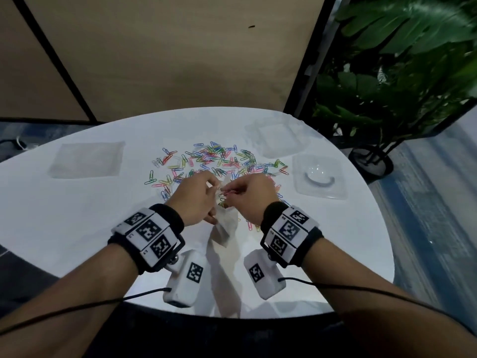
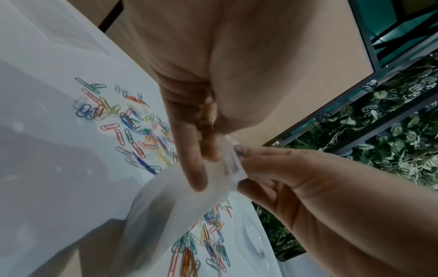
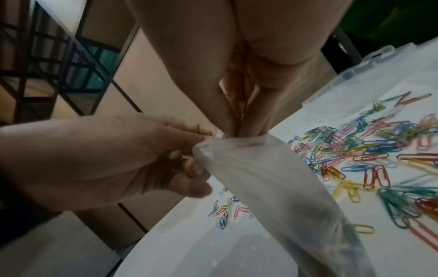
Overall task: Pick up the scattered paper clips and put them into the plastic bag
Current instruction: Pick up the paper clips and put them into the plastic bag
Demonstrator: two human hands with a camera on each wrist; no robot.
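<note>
Many coloured paper clips (image 1: pixel 219 161) lie scattered on the white round table (image 1: pixel 77 228). Above the table, between my two hands, hangs a clear plastic bag (image 1: pixel 224 226). My left hand (image 1: pixel 214 188) pinches the rim of the bag (image 2: pixel 166 206) at its mouth. My right hand (image 1: pixel 233 190) pinches a few red and orange clips (image 3: pixel 237 97) between thumb and fingers, with the fingertips right at the mouth of the bag (image 3: pixel 272 187). More clips (image 3: pixel 367 150) lie on the table beside and under the bag.
A flat clear bag (image 1: pixel 87 158) lies at the table's left. A clear plastic box (image 1: pixel 278 140) and a clear lid (image 1: pixel 320 177) sit at the back right. A potted plant (image 1: pixel 400 73) stands beyond the table's right edge.
</note>
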